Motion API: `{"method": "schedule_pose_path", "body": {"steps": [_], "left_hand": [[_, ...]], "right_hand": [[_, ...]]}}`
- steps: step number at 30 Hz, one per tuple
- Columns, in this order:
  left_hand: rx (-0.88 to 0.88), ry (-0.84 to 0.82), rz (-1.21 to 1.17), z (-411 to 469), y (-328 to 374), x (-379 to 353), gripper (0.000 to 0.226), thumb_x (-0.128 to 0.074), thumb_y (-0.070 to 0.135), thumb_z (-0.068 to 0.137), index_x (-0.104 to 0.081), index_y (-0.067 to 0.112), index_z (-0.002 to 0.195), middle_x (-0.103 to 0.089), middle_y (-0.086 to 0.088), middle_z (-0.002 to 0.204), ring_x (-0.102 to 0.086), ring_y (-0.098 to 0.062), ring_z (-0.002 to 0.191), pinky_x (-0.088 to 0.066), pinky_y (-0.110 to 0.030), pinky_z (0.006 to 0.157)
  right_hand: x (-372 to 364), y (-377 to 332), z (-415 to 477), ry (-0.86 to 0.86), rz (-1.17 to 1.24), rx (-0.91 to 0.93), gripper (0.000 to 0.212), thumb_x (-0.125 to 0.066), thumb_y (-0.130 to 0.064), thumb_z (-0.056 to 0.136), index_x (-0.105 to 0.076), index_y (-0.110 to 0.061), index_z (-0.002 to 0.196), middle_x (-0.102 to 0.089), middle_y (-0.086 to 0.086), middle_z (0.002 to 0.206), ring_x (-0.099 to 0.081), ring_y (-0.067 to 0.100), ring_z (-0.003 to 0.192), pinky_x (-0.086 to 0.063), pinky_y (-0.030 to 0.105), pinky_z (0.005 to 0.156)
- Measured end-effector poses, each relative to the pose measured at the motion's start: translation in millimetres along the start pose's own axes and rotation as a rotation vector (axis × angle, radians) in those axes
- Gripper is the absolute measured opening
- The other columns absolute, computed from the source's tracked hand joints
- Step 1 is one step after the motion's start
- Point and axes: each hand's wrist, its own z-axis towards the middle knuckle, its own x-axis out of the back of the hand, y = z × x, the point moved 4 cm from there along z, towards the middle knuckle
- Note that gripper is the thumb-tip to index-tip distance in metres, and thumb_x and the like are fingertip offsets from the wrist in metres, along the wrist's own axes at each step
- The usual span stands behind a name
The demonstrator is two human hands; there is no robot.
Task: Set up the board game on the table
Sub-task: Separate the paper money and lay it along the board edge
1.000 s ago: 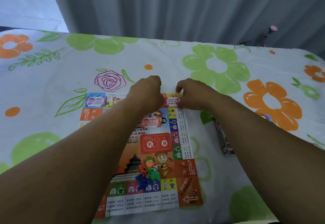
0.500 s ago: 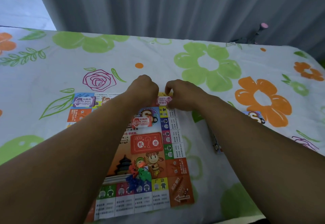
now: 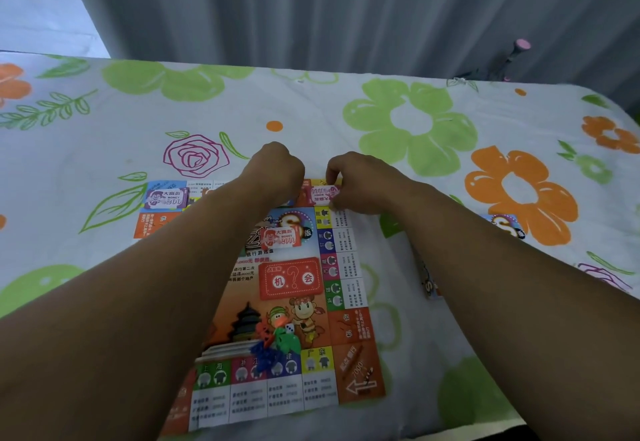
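A colourful paper game board [image 3: 294, 305] lies flat on the flowered tablecloth. My right hand [image 3: 360, 180] pinches a pink play-money stack [image 3: 323, 194] at the board's far right corner. My left hand [image 3: 273, 170] is fisted just left of it, over the far edge; what it holds is hidden. A purple money stack [image 3: 166, 196] sits on the far left corner and a red money stack [image 3: 282, 236] in the middle. A heap of small plastic pieces and a die [image 3: 277, 340] rests near the front.
The game box [image 3: 505, 227] lies to the right, mostly hidden under my right forearm. The tablecloth [image 3: 415, 121] covers the whole table. Grey curtains [image 3: 346, 7] hang behind the far edge, and a pink-tipped stand [image 3: 519, 47] rises at the back right.
Both hands stay at the board's far right corner; the pink money stack now shows more between them. The camera has shifted slightly.
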Motion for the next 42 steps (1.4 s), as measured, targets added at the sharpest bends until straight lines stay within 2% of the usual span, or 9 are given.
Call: {"method": "schedule_pose_path", "body": {"steps": [3,5,7,8,10,12,17,25,42], "left_hand": [[-0.030,0.027,-0.022,2,1,4,0.030,-0.048,0.004,0.093,-0.044,0.015,0.065,-0.048,-0.001,0.070,-0.055,-0.027,0.081,-0.054,-0.042,0.082],[-0.042,0.027,-0.019,0,2,7,0.028,-0.049,0.003,0.092,-0.046,0.015,0.067,-0.052,-0.004,0.073,-0.056,-0.030,0.088,-0.055,-0.047,0.090],[-0.075,0.019,-0.024,-3,2,7,0.012,-0.053,0.003,0.091,-0.053,0.011,0.082,-0.061,-0.012,0.092,-0.060,-0.031,0.095,-0.055,-0.051,0.091],[-0.097,0.003,0.008,-4,2,5,0.010,-0.055,0.004,0.090,-0.057,0.008,0.099,-0.064,-0.013,0.107,-0.062,-0.031,0.101,-0.055,-0.050,0.091],[-0.184,-0.055,0.151,-5,1,-4,0.050,-0.064,0.005,0.086,-0.048,0.010,0.133,-0.063,-0.008,0.124,-0.061,-0.029,0.110,-0.055,-0.041,0.088],[-0.284,-0.086,0.319,-8,1,-16,0.070,-0.073,0.011,0.081,-0.041,0.017,0.143,-0.062,-0.005,0.128,-0.059,-0.027,0.114,-0.054,-0.037,0.085],[-0.370,-0.046,0.489,-6,-4,-33,0.063,-0.073,0.018,0.083,-0.043,0.021,0.138,-0.061,-0.006,0.125,-0.054,-0.028,0.116,-0.052,-0.043,0.089],[-0.403,0.023,0.483,-4,-6,-33,0.057,-0.069,0.015,0.087,-0.043,0.020,0.137,-0.062,-0.005,0.123,-0.054,-0.027,0.114,-0.050,-0.039,0.083],[-0.404,0.007,0.498,-7,0,-32,0.054,-0.069,0.016,0.089,-0.045,0.016,0.137,-0.061,-0.004,0.126,-0.048,-0.024,0.122,-0.047,-0.040,0.091]], "right_hand": [[1,0,0,-0.002,0.001,0.000,0.030,-0.077,-0.026,0.082,-0.061,-0.022,0.108,-0.062,-0.001,0.110,-0.060,0.021,0.096,-0.054,0.043,0.086],[1,0,0,-0.002,-0.002,-0.001,0.030,-0.077,-0.027,0.082,-0.061,-0.022,0.107,-0.062,0.000,0.109,-0.061,0.021,0.096,-0.054,0.043,0.085],[1,-1,0,-0.001,-0.010,-0.004,0.029,-0.077,-0.028,0.083,-0.061,-0.023,0.106,-0.063,0.000,0.109,-0.061,0.021,0.096,-0.055,0.043,0.085],[0,-1,0,0.001,-0.015,-0.004,0.029,-0.077,-0.029,0.083,-0.061,-0.023,0.106,-0.063,0.000,0.109,-0.061,0.021,0.096,-0.055,0.043,0.085],[1,-2,-1,0.007,-0.026,0.001,0.029,-0.077,-0.029,0.082,-0.061,-0.022,0.106,-0.063,0.001,0.110,-0.061,0.021,0.096,-0.054,0.043,0.086],[1,-2,-1,0.012,-0.033,0.006,0.028,-0.076,-0.027,0.083,-0.062,-0.021,0.107,-0.062,0.001,0.110,-0.061,0.022,0.096,-0.054,0.043,0.086],[2,-2,-2,0.017,-0.028,0.012,0.029,-0.075,-0.025,0.084,-0.062,-0.020,0.110,-0.059,0.000,0.111,-0.060,0.022,0.097,-0.053,0.043,0.086],[1,0,-3,0.021,-0.003,0.020,0.030,-0.076,-0.026,0.083,-0.062,-0.020,0.108,-0.060,-0.003,0.104,-0.060,0.021,0.094,-0.054,0.043,0.086],[1,1,-5,0.036,-0.032,0.040,0.027,-0.071,-0.028,0.085,-0.062,-0.021,0.110,-0.060,-0.002,0.103,-0.061,0.022,0.093,-0.054,0.040,0.082]]}}
